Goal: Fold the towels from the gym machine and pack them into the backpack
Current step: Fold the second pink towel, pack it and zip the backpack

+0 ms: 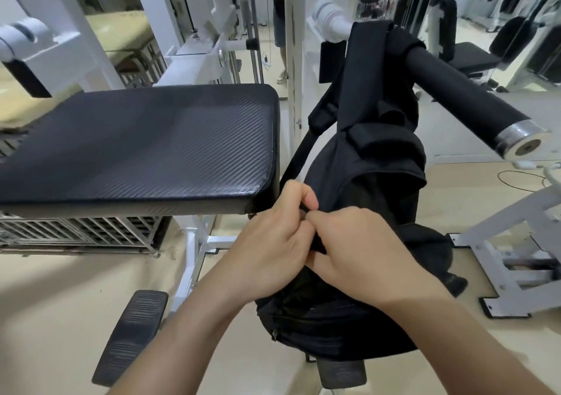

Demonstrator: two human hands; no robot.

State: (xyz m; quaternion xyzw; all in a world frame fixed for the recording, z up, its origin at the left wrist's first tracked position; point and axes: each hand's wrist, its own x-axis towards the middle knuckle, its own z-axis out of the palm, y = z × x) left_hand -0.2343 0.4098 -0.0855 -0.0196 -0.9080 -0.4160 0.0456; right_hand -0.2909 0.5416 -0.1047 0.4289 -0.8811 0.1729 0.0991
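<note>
1. Noted two bare forearms low in the frame, angled up and inward to meet at the backpack [379, 158].
2. Logged left grip [273, 236] clamped: thumb and curled forefinger pinching a small black tab or fold at the backpack's edge. Cannot tell whether zip pull or cloth.
3. Logged right grip [364, 249] clamped too, fingers curled under onto black fabric at the same edge, knuckles touching the left grip.
4. Found backpack black, its upper part draped over a padded bar [455, 91], its body sagging down close to the floor [45, 303]. Hangs just right of the padded surface [151, 145], one strap running close beside that surface's near right corner. Opening dark; contents not made out.
5. Noted bar in black foam, slanting toward the right, ending in a bare metal cap [522, 145].
6. Noted surface as black textured padding, level, on a white frame [197, 258].
7. Seen under the surface: a wire rack [76, 230].
8. Seen on the beige floor, lower left: a ribbed black footplate [130, 334]. Second dark plate [340, 370] partly hidden beneath the backpack's bottom.
9. Logged in the background: legs of a standing person [280, 45] beside a white upright, and a thin cable [516, 179] on the floor at right.
</note>
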